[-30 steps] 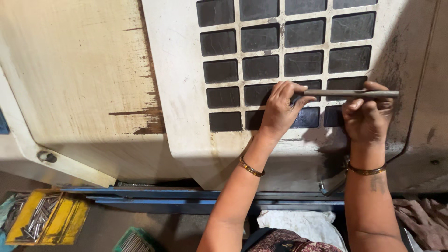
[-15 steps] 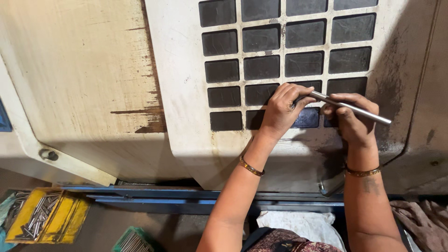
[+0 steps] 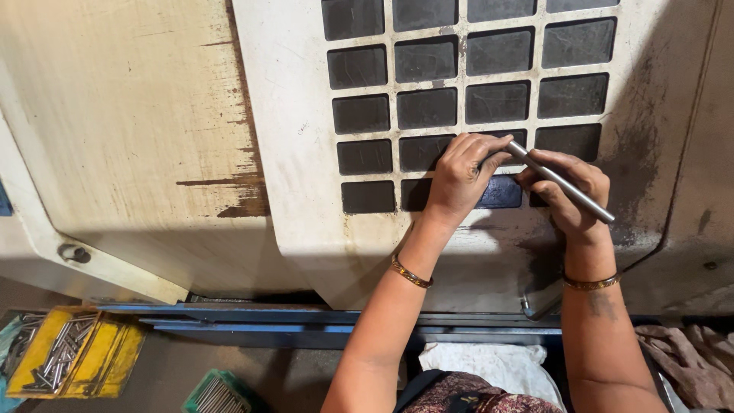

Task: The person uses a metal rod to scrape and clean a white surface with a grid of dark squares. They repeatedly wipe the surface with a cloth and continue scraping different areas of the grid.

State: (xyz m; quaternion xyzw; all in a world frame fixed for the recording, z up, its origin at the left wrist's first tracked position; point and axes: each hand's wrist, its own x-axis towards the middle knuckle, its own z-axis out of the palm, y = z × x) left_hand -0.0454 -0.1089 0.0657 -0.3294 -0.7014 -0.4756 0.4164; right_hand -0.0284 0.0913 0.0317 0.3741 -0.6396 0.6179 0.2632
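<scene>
My right hand (image 3: 569, 191) grips a thin grey metal rod (image 3: 562, 183) that slants from upper left down to the right. My left hand (image 3: 459, 174) pinches the rod's upper left end against the dirty white machine door (image 3: 306, 153). Both hands lie over the lower rows of the door's grid of dark square windows (image 3: 428, 107). Each wrist wears a thin bangle.
A cream, rust-stained panel (image 3: 122, 130) lies left of the door. Below runs a blue rail (image 3: 252, 315). A yellow tray of metal pins (image 3: 69, 359) sits at lower left, a green bin (image 3: 218, 394) beside it, white cloth (image 3: 489, 363) and a rag (image 3: 692, 359) at lower right.
The rod has tilted from level to a downward slant to the right. My right hand slid down along it, while my left hand stayed at the rod's left end.
</scene>
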